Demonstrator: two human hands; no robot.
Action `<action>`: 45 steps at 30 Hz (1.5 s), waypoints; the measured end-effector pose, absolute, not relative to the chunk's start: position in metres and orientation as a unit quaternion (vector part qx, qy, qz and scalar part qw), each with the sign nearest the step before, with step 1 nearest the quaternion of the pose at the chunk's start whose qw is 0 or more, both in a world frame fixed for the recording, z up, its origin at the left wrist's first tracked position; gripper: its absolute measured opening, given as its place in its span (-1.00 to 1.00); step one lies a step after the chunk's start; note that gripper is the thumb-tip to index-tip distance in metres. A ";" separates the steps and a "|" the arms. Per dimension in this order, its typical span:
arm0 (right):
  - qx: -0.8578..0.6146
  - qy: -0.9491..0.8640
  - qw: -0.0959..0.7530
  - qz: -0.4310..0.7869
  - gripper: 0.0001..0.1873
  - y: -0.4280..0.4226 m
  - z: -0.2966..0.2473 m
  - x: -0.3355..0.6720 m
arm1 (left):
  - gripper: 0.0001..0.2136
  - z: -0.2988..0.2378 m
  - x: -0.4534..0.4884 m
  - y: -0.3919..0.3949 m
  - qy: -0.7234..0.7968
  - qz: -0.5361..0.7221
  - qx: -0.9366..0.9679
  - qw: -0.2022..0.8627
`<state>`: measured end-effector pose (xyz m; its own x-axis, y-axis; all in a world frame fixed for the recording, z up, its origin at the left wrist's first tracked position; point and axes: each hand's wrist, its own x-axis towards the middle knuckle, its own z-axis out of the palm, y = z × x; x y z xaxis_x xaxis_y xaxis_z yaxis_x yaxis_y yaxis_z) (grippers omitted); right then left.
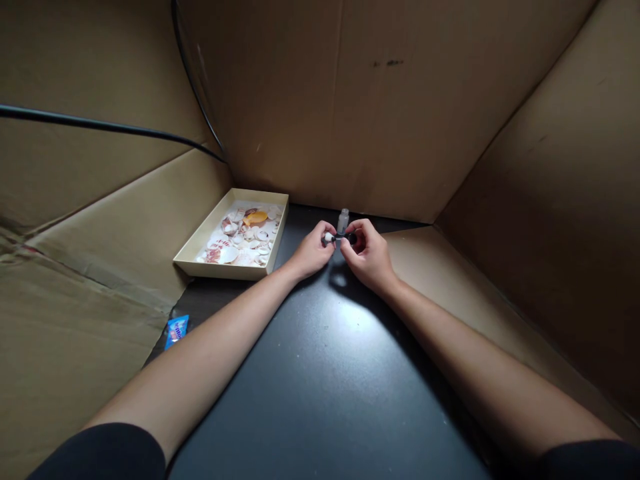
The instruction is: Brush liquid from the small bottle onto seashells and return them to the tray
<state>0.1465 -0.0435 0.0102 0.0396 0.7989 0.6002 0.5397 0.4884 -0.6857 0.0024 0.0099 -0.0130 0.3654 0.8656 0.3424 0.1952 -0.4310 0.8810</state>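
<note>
At the far end of the dark table, my left hand (315, 250) is closed in a pinch on a small white-tipped piece (328, 237) with a dark part. Close beside it, my right hand (370, 255) has thumb and fingers curled round a small dark piece (353, 238). A thin dark length appears to run between the two pieces; whether they are joined I cannot tell. Just behind my fingertips stands a small clear vial (343, 220), upright and without a visible cap. Its base is partly hidden by my hands.
Left of my hands is a shallow cream tray (225, 272) of white and reddish seashells with one orange shell-like piece (255, 218). A small blue packet (177, 331) lies at the left table edge. Cardboard walls (320, 100) surround the table; a black cable (110, 125) crosses the left side.
</note>
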 end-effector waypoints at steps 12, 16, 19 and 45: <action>-0.482 -0.683 0.535 0.123 -0.86 -0.043 0.011 0.147 | -0.84 -0.010 0.003 0.010 0.363 0.431 0.725 0.395; -0.491 -0.682 0.530 0.110 -0.85 -0.043 0.011 0.148 | -0.84 -0.010 0.003 0.010 0.361 0.438 0.723 0.394; -0.482 -0.681 0.540 0.111 -0.86 -0.043 0.010 0.148 | -0.85 -0.011 0.003 0.010 0.363 0.440 0.724 0.387; -0.507 -0.682 0.515 0.109 -0.86 -0.043 0.012 0.148 | -0.82 -0.011 0.002 0.010 0.395 0.427 0.728 0.364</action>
<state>0.1475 -0.0428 0.0117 0.0453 0.8039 0.5930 0.5795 0.4624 -0.6711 0.0019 0.0100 -0.0106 0.3230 0.8853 0.3346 0.2640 -0.4238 0.8664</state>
